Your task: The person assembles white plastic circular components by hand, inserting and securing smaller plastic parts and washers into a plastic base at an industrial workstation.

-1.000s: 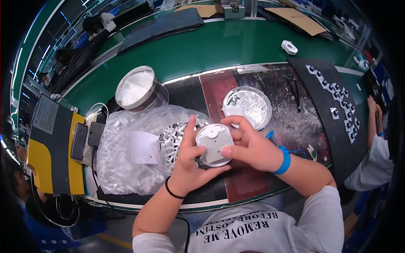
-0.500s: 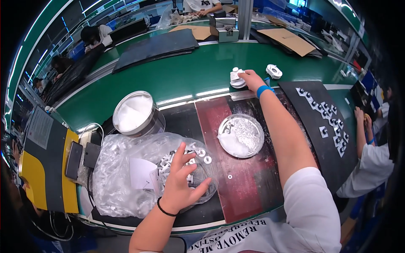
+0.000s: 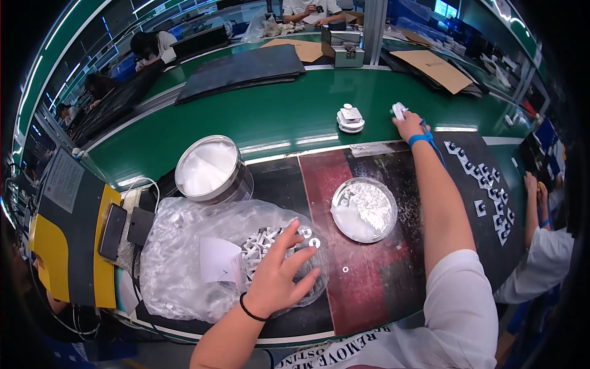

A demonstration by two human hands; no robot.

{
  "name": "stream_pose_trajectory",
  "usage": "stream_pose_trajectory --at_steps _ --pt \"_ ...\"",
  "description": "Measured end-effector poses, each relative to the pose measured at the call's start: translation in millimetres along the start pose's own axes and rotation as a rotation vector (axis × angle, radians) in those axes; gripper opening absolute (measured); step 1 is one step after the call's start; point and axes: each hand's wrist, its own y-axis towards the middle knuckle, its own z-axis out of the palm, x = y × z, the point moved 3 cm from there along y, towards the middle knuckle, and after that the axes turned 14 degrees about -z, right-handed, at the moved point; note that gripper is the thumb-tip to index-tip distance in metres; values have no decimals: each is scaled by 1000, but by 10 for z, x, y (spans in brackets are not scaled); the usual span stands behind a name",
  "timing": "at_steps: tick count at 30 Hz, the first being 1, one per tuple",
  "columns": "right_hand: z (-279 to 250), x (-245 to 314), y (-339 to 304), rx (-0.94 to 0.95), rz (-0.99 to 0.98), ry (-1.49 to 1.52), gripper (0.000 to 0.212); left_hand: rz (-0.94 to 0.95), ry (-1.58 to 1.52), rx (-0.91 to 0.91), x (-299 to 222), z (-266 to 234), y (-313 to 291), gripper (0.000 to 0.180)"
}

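Observation:
My right hand [image 3: 409, 125] reaches far over the green surface, its fingers closed on a white oval plastic part [image 3: 399, 111] that is tilted and partly hidden by them. To the left of it stands a small stack of white plastic parts [image 3: 351, 119], apart from the hand. My left hand [image 3: 279, 280] hovers with spread fingers, holding nothing, above a clear plastic bag [image 3: 178, 258]. Small white plastic pieces [image 3: 258, 241] lie at the bag's opening, partly behind the left fingers. A round metal dish [image 3: 364, 210] with white material in it sits between my arms.
A tub [image 3: 246, 184] of white material stands behind the bag. On the right, a black board [image 3: 467, 209] carries several small white pieces with dark centres. A yellow-and-black machine [image 3: 74, 227] is at the left. Another person [image 3: 541, 246] works at the right edge.
My right hand has left the white stack, moved right and closed on the oval part, which is now tilted. My left hand stays spread over the bag. The view has shifted slightly.

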Motion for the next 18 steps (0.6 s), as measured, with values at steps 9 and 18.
stream_pose_trajectory --at_steps 9,18 --pt "-602 1262 -2185 761 -196 1729 34 86 -59 -112 -142 24 -81 72" --pt "-938 1010 -2826 408 -891 905 44 69 90 -38 -359 6 -103 58"
